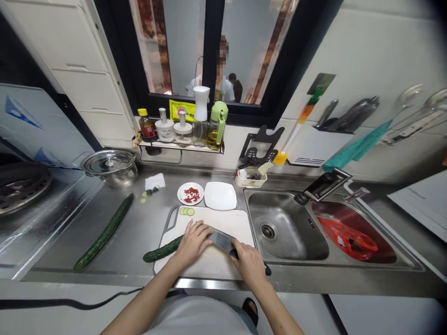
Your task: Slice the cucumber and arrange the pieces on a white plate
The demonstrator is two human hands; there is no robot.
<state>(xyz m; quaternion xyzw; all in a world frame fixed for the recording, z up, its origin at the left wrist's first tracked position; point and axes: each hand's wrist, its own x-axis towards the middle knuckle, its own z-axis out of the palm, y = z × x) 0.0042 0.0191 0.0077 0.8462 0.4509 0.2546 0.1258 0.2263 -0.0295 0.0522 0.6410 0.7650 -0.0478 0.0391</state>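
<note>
Head view: I see my left hand [193,242], nearer, gripping the cucumber [162,251] on the white cutting board [232,219], long axis slanting away rightward to the kitchen knife [222,238] my right hand [249,266] grasps.

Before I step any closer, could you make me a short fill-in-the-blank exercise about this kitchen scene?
1. The fingers of the right hand grip the black ____ of a knife.
2. The left hand holds a cucumber on a cutting board coloured ____.
3. The small pieces on the round plate are coloured ____.
4. Of the two sink basins, the plastic bag lies in the one farther to the picture's ____.

Missing words: handle; white; red; right.
</note>
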